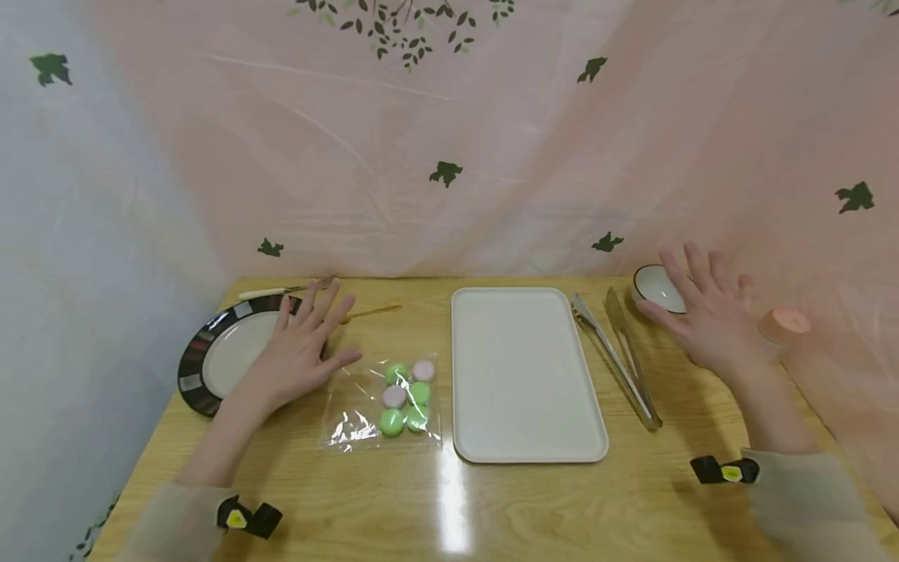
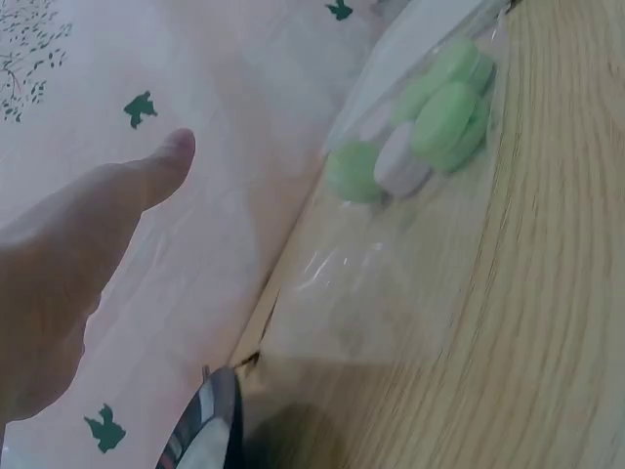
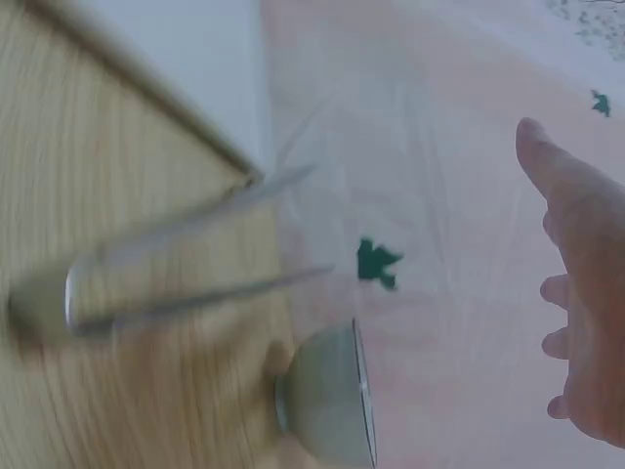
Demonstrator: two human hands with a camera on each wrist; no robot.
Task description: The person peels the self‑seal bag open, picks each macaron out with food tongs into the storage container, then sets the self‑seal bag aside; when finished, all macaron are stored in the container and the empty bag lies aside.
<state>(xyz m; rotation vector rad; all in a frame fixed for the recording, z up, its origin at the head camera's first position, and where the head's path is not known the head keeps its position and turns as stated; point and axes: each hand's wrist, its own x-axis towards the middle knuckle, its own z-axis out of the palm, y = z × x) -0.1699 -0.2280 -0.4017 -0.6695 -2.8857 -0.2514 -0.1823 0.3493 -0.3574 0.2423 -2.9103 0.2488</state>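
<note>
My left hand (image 1: pixel 298 355) hovers with spread fingers over the right side of a dark-rimmed plate (image 1: pixel 193 361), holding nothing. Just to its right lies a clear plastic bag (image 1: pixel 354 406) with several green and pale pink macarons (image 1: pixel 419 393), also seen in the left wrist view as macarons (image 2: pixel 449 127). My right hand (image 1: pixel 712 320), fingers spread and holding nothing, is raised beside a small white bowl (image 1: pixel 656 287), partly covering it. Metal tongs (image 1: pixel 618 359) lie left of that hand, arms apart. Between the hands sits a white rectangular tray (image 1: pixel 527 375).
Behind the plate is a fork with a cream handle (image 1: pixel 263 294). A thin gold utensil (image 1: pixel 375 311) lies partly hidden behind my left hand. An orange-pink object (image 1: pixel 788 320) stands right of my right hand, its kind unclear. Patterned pink cloth (image 1: pixel 393 203) hangs behind the wooden table (image 1: pixel 351 499).
</note>
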